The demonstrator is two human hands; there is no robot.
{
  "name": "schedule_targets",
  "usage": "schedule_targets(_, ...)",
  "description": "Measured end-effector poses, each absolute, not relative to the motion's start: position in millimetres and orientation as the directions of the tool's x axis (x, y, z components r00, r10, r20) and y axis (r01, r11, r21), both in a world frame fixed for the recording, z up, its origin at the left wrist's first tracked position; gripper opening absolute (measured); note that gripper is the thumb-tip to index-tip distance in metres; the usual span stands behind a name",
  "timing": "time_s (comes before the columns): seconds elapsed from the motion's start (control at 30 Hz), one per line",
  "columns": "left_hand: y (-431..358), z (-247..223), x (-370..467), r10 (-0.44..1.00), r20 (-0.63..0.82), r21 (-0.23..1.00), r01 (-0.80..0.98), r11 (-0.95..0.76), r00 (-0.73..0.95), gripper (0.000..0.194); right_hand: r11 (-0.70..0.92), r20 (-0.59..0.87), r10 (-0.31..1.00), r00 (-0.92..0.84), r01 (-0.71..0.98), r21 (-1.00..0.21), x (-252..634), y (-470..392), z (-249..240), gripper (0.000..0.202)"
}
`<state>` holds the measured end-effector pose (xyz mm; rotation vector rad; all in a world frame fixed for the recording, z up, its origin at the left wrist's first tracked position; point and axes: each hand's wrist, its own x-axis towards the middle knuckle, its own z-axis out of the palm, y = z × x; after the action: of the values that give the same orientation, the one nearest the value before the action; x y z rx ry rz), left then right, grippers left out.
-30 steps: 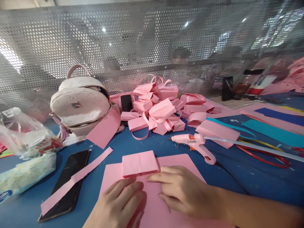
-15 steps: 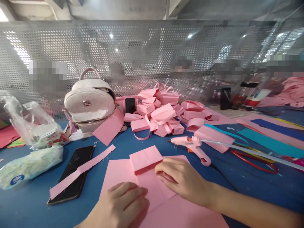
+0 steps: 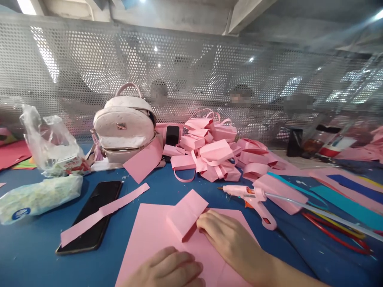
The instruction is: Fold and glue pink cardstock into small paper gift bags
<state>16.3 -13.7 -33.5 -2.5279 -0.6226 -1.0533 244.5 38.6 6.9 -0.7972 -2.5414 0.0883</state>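
A small folded pink paper bag [image 3: 187,215] lies tilted on a large pink paper sheet [image 3: 149,231]. My right hand [image 3: 229,239] has its fingers closed on the bag's right end. Nearer to me, my left hand [image 3: 172,268] rests over the sheet with loosely bent fingers and holds nothing I can see; its fingertips are apart from the bag. To the right of my right hand lies a pink hot glue gun [image 3: 251,199] with a clear glue stick in its back.
A heap of pink paper bags [image 3: 215,153] stands at the back beside a white backpack [image 3: 127,127]. On the left lie a phone [image 3: 92,223] under a pink paper strip [image 3: 80,229], and a plastic packet [image 3: 44,195]. Red cable loops [image 3: 338,235] and coloured strips [image 3: 348,203] lie right.
The folded bag has turned on the sheet, its right end now in my right hand. My left hand has shifted towards me in view. The camera view has tilted and moved slightly left.
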Motion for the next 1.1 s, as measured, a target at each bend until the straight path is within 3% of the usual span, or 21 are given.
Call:
schedule_targets(0.1, -14, -36, 12, 0.303, 0.735, -0.146, 0.577, -0.804, 0.607, 0.036, 0.829, 0.417, 0.555, -0.720, 0.523, -0.199, 243, 38, 7, 0.031)
schedule_targets(0.17, -14, -30, 6, 0.322, 0.610, -0.242, 0.558, -0.794, 0.724, 0.033, 0.826, 0.401, 0.561, -0.724, 0.519, -0.218, 243, 39, 8, 0.031)
schedule_targets(0.27, -14, -21, -2, 0.357, 0.545, -0.293, 0.571, -0.767, 0.759, 0.036, 0.820, 0.387, 0.572, -0.723, 0.514, -0.253, 243, 41, 7, 0.027)
schedule_targets(0.73, -12, -24, -4, 0.362, 0.458, -0.347, 0.538, -0.768, 0.812, 0.038, 0.786, 0.408, 0.618, -0.672, 0.513, -0.346, 238, 44, 5, 0.026)
schedule_targets(0.97, -12, -22, -3, 0.352, 0.496, -0.328, 0.546, -0.771, 0.794, 0.038, 0.788, 0.353, 0.614, -0.706, 0.524, -0.322, 235, 43, 9, 0.025)
schedule_targets(1.1, -11, -23, -4, 0.354, 0.496, -0.336, 0.551, -0.764, 0.793, 0.038, 0.818, 0.390, 0.574, -0.720, 0.519, -0.247, 236, 41, 5, 0.027)
